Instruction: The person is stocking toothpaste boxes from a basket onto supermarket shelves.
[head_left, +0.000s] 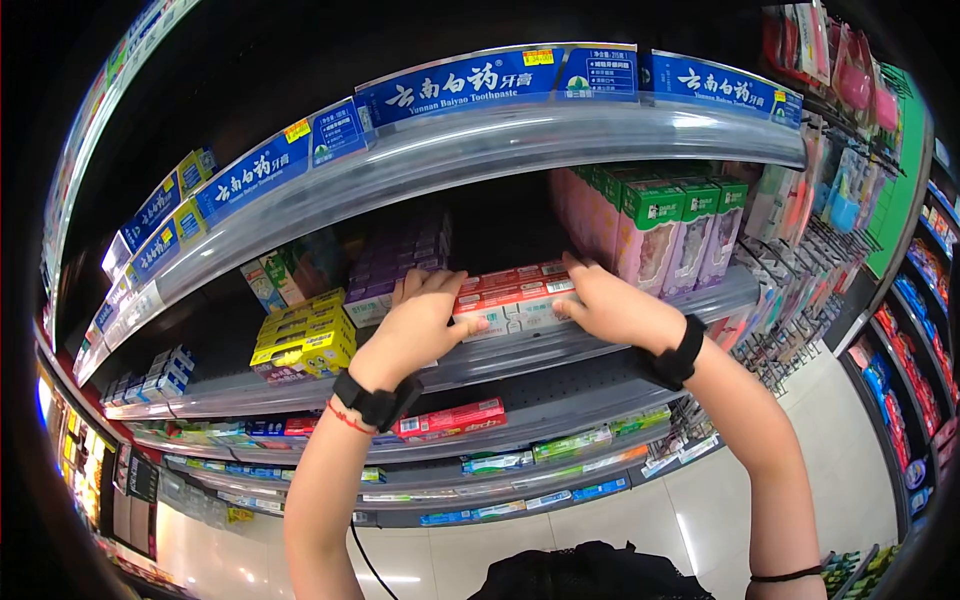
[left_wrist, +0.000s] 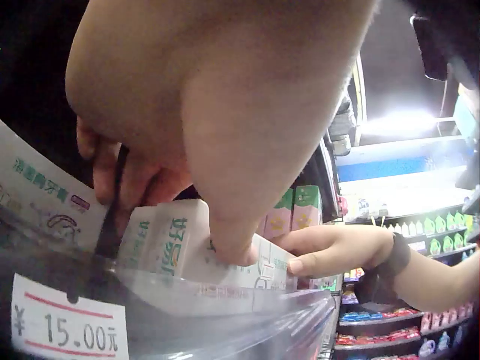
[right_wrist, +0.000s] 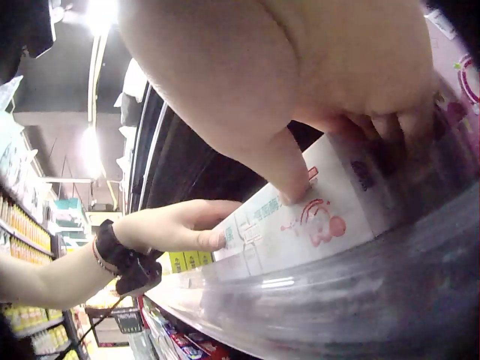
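Stack of red-and-white cardboard toothpaste boxes (head_left: pixel 512 292) gripped at both ends: left hand (head_left: pixel 425 312), right hand (head_left: pixel 612 305), thumbs in front, keeping stack together behind clear plastic shelf lip (head_left: pixel 540 350).

The long cardboard toothpaste boxes (head_left: pixel 510 295) are red on top and white in front, with teal lettering and a red round motif. The flat stacked cardboard boxes (head_left: pixel 303 340) are yellow, and the tall cartons (head_left: pixel 665 235) are pink with green tops. The plastic shelf-edge strip (head_left: pixel 470 80) is blue with white characters. The paper price tag (left_wrist: pixel 64 330) is white with red lines.
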